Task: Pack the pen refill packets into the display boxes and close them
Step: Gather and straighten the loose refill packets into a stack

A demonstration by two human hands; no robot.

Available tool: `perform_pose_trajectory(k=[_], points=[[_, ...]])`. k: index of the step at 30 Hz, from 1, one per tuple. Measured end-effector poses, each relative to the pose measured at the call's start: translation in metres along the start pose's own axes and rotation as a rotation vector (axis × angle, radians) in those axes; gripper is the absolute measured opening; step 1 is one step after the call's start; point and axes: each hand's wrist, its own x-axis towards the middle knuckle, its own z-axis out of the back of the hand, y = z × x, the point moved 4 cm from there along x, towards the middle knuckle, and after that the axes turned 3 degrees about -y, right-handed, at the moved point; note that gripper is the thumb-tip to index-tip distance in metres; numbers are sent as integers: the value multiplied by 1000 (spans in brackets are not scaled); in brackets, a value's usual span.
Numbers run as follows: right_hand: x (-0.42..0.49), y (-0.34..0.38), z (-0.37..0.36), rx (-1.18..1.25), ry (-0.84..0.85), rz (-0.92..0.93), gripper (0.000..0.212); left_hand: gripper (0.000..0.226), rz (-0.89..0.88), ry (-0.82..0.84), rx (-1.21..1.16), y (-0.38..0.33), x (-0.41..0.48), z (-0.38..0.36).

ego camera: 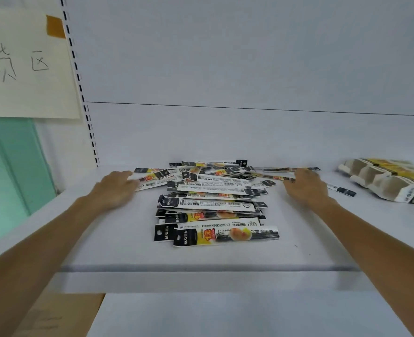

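Forearms stretch over the front lip of a white shelf [298, 242], where a loose heap of pen refill packets [210, 205] lies at the centre, the nearest ones stacked roughly square. The left hand [114, 188] rests with straight fingers on packets at the heap's left edge. The right hand [306, 187], blurred, lies spread and flat on packets at its far right. A display box [390, 183] lies tipped on its side further right, its cardboard compartments showing. A handwritten paper sign [26, 69] hangs taped at upper left.
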Motion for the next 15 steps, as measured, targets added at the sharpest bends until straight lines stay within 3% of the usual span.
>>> perform_pose_trajectory(k=[3,7,12,15], points=[[19,-33,-4,-51,32,-94,47,54,15,38,95,-3,7,-9],[27,-46,-11,-125,111,-132,44,49,7,-87,125,-3,15,-6],[30,-1,-17,-57,39,18,23,33,-133,-100,43,-27,12,-7],[28,28,-22,96,50,143,32,28,-152,-56,-6,-42,8,-8]])
